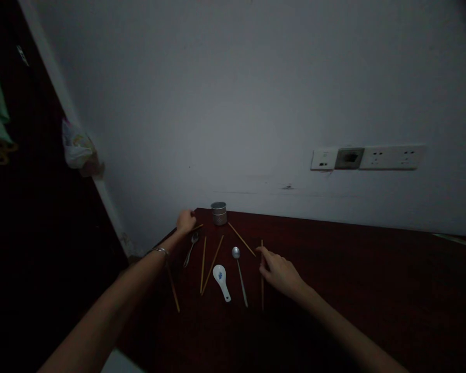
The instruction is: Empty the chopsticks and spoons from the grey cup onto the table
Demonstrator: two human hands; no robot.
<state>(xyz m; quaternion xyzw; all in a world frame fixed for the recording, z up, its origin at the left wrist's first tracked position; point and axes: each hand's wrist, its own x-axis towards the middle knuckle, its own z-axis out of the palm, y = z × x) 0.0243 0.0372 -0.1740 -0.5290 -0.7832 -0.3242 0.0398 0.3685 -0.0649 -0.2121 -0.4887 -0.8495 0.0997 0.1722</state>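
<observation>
My right hand (280, 269) has its fingers closed on a wooden chopstick (262, 295), which points away from me on the dark table. At the far left corner, my left hand (185, 220) is curled closed; its fingertips are hidden, and a chopstick (198, 227) shows beside it. Between the hands lie a long-handled metal spoon (241, 280), a white ceramic spoon (221, 282) with a blue mark and a small metal spoon (191, 249). Two chopsticks form a narrow V, one of them the left chopstick (203, 265). Another chopstick (174, 290) lies below my left wrist.
A perforated metal cup (219, 214) stands at the table's back edge, by the wall. A slanted chopstick (241, 239) lies in front of it. Sockets (392, 157) are on the wall at right. A plastic bag (77, 147) hangs at left. The light is dim.
</observation>
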